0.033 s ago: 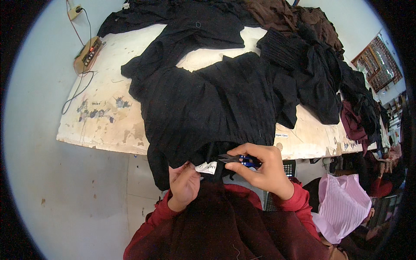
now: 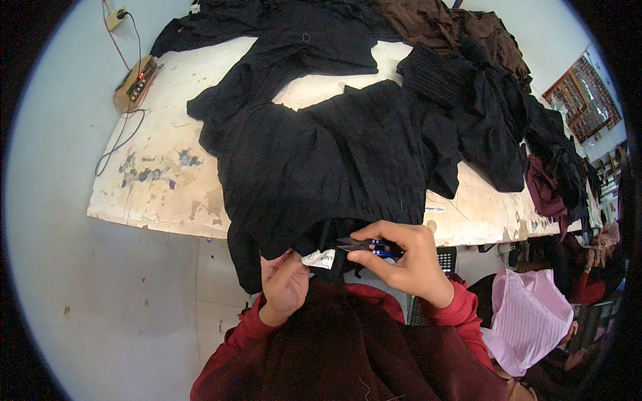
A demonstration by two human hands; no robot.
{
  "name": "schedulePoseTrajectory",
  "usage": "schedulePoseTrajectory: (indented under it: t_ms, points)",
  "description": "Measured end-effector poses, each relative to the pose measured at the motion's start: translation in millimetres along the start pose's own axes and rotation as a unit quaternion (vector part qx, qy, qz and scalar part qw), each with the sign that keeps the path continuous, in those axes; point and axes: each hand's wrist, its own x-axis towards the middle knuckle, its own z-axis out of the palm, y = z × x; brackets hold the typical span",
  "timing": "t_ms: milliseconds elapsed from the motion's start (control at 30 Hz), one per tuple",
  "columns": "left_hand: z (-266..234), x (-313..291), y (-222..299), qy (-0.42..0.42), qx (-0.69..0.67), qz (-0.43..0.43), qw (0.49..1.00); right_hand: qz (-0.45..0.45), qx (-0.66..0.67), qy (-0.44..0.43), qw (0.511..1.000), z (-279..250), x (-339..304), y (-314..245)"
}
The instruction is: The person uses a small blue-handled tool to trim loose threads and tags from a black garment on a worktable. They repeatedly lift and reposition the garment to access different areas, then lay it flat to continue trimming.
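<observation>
A black garment (image 2: 314,160) with gathered cloth lies over the table's near edge, its lower part hanging toward me. My left hand (image 2: 284,287) is closed on the garment's near edge, thumb and fingers pinching the cloth beside a small white label (image 2: 319,258) with dark markings. My right hand (image 2: 411,257) grips thread snips (image 2: 381,248) with dark blades and blue handles between thumb and fingers. The blades point left, just above and right of the label. Whether they touch the cloth is too small to tell.
Beneath the garments is a worn, stained white table (image 2: 160,207). More black clothes (image 2: 468,113) and a brown cloth (image 2: 428,27) are heaped at the back and right. A power strip (image 2: 138,83) with cables sits at the left edge. Pink pleated cloth (image 2: 531,317) is at the lower right.
</observation>
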Motion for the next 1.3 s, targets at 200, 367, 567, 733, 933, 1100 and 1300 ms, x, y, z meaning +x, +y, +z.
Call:
schedulePoseTrajectory:
  t_ms: [200,367,567,733,933,1100,1300]
  points:
    - [-1,4,-1,-0.004,0.016,0.013,1.000,0.039,-0.003,0.003,0.999,-4,5,2]
    - [-3,6,-2,-0.017,0.007,0.011,1.000,0.038,0.175,0.036,0.983,0,11,12]
    - [5,3,-2,-0.025,0.191,0.020,0.981,-0.056,0.254,-0.028,0.965,19,19,6]
    - [46,16,7,0.030,0.370,0.035,0.928,0.008,0.325,-0.047,0.944,11,31,1]
    - [59,28,15,0.007,0.459,0.035,0.888,0.018,0.261,-0.075,0.962,8,34,3]
    - [63,35,24,0.046,0.513,-0.200,0.833,0.015,0.187,-0.010,0.982,14,33,5]
    - [54,30,19,0.114,0.443,-0.167,0.873,0.004,0.125,-0.001,0.992,11,22,1]
